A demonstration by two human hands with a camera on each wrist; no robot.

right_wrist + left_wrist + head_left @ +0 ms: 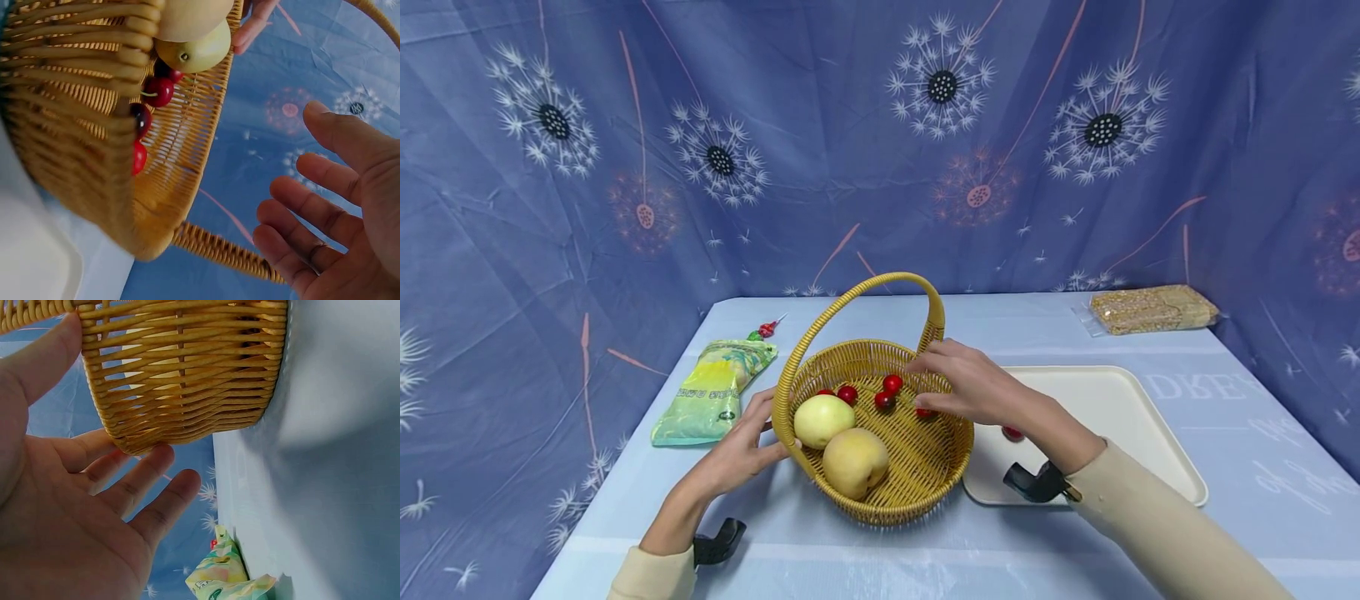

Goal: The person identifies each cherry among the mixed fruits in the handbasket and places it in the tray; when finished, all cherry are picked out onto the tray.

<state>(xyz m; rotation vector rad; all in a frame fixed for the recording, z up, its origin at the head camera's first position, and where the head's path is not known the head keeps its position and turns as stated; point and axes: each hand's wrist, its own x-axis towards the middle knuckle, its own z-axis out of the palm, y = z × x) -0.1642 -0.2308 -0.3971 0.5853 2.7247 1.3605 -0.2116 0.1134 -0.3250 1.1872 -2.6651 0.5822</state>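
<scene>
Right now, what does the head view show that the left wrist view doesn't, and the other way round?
Only the head view: the right hand over the side of the basket, the red cherries inside, the white tray and the clear-wrapped block.

Only the left wrist view: the palm of the left hand, plus a close side-on look at the outer weave.

Both: the basket, left hand, green-and-yellow bag and blue patterned cloth.

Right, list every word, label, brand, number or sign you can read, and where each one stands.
"DRE", then unclear lettering: pale blue tablecloth.
Cursive writing below it: too faint to read.
Line of characters and dark oval mark: green-yellow bag, too small and blurred.
Wrapped packet: nothing readable.
</scene>
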